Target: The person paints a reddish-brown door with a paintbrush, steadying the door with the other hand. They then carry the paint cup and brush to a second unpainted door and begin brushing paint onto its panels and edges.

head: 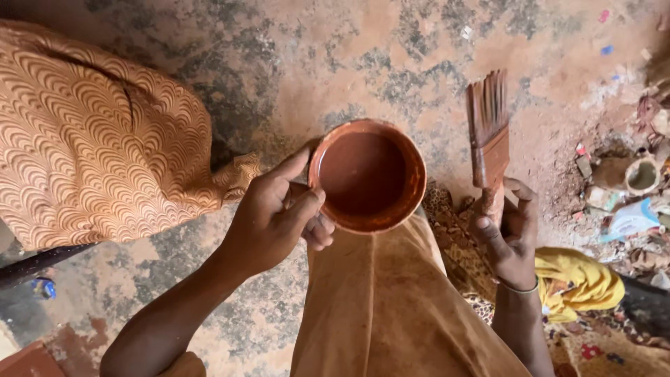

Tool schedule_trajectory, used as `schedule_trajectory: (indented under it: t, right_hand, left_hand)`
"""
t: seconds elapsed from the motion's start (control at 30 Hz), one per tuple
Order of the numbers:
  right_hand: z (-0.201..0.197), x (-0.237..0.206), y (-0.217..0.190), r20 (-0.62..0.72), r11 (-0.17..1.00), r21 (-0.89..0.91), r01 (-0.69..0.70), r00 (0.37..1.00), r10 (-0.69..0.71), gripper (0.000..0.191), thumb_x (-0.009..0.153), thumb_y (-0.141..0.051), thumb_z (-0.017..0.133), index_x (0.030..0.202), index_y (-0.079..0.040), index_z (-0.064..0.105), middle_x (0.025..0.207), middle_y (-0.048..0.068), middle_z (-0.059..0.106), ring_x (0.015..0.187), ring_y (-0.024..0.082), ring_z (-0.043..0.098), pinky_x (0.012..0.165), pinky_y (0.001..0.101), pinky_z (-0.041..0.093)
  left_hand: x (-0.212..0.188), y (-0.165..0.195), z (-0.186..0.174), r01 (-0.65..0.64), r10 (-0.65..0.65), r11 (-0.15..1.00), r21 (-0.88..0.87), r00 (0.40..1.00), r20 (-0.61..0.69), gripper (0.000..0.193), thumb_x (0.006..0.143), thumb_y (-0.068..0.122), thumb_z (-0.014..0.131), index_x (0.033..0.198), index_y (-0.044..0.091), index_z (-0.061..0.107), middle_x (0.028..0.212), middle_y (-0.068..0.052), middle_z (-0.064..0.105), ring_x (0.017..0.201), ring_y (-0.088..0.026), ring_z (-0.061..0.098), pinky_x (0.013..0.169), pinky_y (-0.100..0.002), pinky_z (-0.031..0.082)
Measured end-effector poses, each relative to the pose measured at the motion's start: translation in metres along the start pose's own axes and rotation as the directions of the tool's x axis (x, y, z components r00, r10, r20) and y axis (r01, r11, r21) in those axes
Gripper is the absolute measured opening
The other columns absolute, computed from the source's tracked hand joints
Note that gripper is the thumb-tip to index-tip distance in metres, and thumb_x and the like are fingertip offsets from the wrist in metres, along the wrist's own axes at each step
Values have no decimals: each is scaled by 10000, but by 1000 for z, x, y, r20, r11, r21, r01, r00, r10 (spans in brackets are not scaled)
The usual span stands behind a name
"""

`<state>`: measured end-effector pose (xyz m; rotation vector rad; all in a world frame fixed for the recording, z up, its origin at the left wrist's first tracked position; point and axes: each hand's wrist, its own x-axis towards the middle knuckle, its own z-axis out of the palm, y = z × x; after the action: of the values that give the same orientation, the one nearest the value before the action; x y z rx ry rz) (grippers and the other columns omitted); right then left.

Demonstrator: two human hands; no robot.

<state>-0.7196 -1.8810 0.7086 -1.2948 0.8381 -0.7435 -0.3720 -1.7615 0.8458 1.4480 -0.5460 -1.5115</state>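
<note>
Watching the feed: my left hand [276, 213] has its fingers pinched on the rim of the clay bowl [368, 174], which rests on the knee. Right of the bowl, my right hand [508, 230] is wrapped around the paintbrush [488, 132], bristles up. Looks like mid-coating; next stroke probably needs the bowl held steady.

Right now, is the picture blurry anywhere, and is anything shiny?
In the head view, the bowl held by the left hand is sharp, its wet rim glinting; the brush in the right hand looks slightly soft at the bristles; light is even, shadows faint; the edges bend a little.
</note>
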Motion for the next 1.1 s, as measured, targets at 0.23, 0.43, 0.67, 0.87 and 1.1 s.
schedule_trajectory:
  t: [0.23,0.43,0.67,0.87,1.1]
  right_hand:
    - [6,140,-15,76,997,27,-67,995,64,581,1004,-5,617,1521,-80,362,1028,69,561,797,96,493,678,244,431]
    - [12,276,-31,256,998,13,-63,965,58,582,1001,-42,628,1513,-97,355,984,52,546,743,89,479,637,236,414]
    - [18,435,-54,470,999,-25,-31,882,39,551,1006,-72,620,1490,-81,358,966,37,532,741,79,455,628,225,406]
    - [39,546,-67,585,996,-62,-62,806,87,565,1002,-94,640,1485,-75,347,944,28,523,740,68,444,625,212,397]
    - [90,640,-69,607,984,-140,-107,776,170,579,971,-47,616,1470,-76,325,940,31,533,724,65,442,606,217,405]
  left_hand:
    - [87,58,-28,-43,42,999,-1,994,-99,617,999,70,491,1594,112,334,724,-67,678,579,-117,690,548,-281,625]
    - [168,99,-49,-51,41,998,-46,982,-186,618,994,70,461,1594,147,337,747,-75,703,598,-121,707,559,-288,631]
    - [261,140,-70,-141,100,986,-92,931,-350,636,993,71,470,1604,115,301,721,-97,711,588,-130,712,566,-293,621]
    - [328,162,-99,-214,112,960,-182,887,-449,672,1002,70,469,1632,88,235,772,-87,731,633,-122,713,605,-290,628]
    - [397,186,-158,-190,82,967,-170,863,-499,672,999,77,478,1626,122,242,767,-80,736,623,-118,705,580,-296,617]
